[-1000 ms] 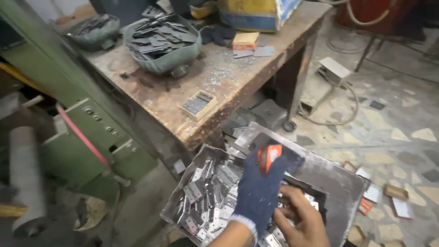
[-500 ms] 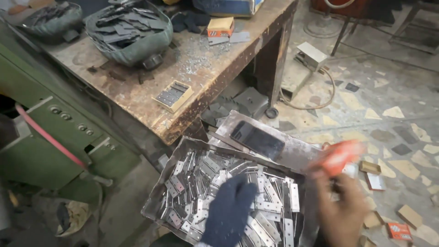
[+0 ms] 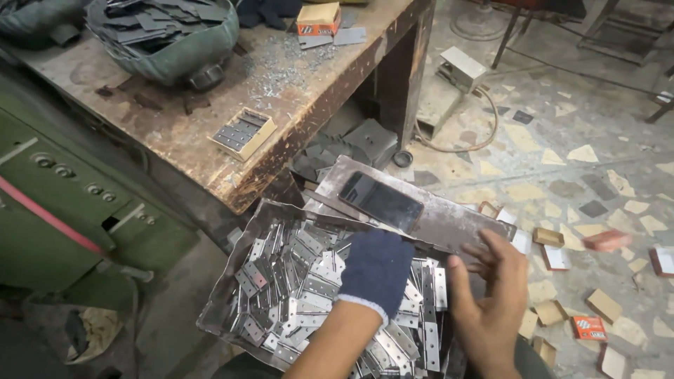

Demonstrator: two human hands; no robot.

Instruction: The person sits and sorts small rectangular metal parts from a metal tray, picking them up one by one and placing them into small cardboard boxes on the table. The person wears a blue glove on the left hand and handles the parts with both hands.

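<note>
A dented metal tray (image 3: 232, 281) sits low in front of me, heaped with several small shiny hinges (image 3: 302, 281). My left hand (image 3: 375, 270), in a dark blue knitted glove, rests knuckles-up on the pile with its fingers curled under and hidden. My bare right hand (image 3: 488, 295) hovers at the tray's right edge, fingers spread, holding nothing. A small orange-red box (image 3: 605, 241) shows as a blur over the floor to the right of that hand.
A dark phone (image 3: 381, 201) lies on a metal plate (image 3: 449, 217) behind the tray. A worn wooden bench (image 3: 295, 91) carries a green bowl of dark metal pieces (image 3: 168, 35), an open box of hinges (image 3: 242, 133) and an orange box (image 3: 317, 19). A green machine (image 3: 56, 203) stands left. Small boxes (image 3: 588, 327) litter the floor.
My right hand held the orange-red box over the tray, swung it out to the right and let go; the hand is now empty. The gloved left hand stayed on the hinges.
</note>
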